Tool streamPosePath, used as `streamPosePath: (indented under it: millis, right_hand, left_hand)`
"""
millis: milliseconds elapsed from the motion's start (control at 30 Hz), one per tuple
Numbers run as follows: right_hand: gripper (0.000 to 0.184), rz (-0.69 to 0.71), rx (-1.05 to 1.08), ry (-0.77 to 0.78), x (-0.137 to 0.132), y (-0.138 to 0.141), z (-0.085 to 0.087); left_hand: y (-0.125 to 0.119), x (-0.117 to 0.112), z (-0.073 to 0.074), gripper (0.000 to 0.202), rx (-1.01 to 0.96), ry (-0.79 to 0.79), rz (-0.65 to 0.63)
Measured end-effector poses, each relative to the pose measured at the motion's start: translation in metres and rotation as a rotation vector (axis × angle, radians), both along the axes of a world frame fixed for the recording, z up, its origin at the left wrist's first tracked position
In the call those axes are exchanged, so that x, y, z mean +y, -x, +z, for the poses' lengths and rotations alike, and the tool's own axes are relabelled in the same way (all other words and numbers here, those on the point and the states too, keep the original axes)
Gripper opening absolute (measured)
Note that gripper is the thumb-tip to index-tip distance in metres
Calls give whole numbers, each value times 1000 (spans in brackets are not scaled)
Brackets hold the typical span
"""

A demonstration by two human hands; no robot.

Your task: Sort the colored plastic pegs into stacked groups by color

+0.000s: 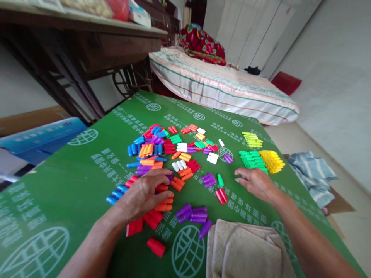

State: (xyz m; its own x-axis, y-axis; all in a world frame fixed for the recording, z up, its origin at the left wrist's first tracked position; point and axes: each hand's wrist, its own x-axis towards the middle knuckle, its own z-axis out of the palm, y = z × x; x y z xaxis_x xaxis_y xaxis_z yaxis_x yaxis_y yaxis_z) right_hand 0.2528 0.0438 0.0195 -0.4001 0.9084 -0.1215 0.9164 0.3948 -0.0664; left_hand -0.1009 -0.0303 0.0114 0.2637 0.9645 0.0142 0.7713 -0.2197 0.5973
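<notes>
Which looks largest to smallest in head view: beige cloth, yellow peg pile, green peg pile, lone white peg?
1. beige cloth, nearest the camera
2. yellow peg pile and green peg pile, about alike
3. lone white peg

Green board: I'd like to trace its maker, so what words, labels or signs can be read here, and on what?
Nothing can be quoted with certainty.
Green board: rows of white Chinese characters, upside down to the camera, too distorted to read.
Globe emblems on it: no legible lettering.
Blue box: pale print, blurred.
Plastic pieces: no markings visible.
</notes>
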Motion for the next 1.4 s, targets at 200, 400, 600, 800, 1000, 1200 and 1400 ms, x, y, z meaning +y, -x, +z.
streamPosePath:
  millis: [200,400,600,800,1000,1200,1400]
  right_hand:
    - [32,193,-57,48,-13,41,8]
    - [29,272,-230,31,-14,55,13]
    - [24,304,-295,6,-16,48,10]
    - [21,238,-318,-19,-15,21,12]
    - [27,14,-488,-67,7,-32,18]
    - [28,-33,-541,-75,23,-58,12]
    - [29,-44,-539,-46,27,-56,9]
  left_hand:
    - [0,0,2,28,-7,10,8]
    - [0,1,5,30,-15,9,3]
    - [-1,1,5,31,-26,12,21]
    - [0,0,2,29,-6,7,10]
    - [1,2,-2,29,-7,-1,12]
    - [1,2,-2,29,-7,1,9]
    - [1,3,-2,29,15,-17,3]
